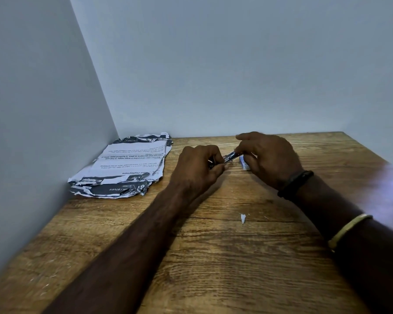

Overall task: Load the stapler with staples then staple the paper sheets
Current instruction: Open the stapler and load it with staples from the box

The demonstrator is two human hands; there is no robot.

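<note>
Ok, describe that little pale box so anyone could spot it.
On the brown wooden table, skip the torn printed paper stack in the far left corner. The small pale bluish box lies by the right hand, the only boxy thing there.

Both hands, left hand and right hand, grip a small metal stapler beside torn paper sheets.

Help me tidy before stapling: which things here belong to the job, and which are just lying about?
Job: stapler, gripped by left hand and right hand; small box beside it, probably staples; paper sheets in the corner.
Lying about: white scrap on the table.
</note>
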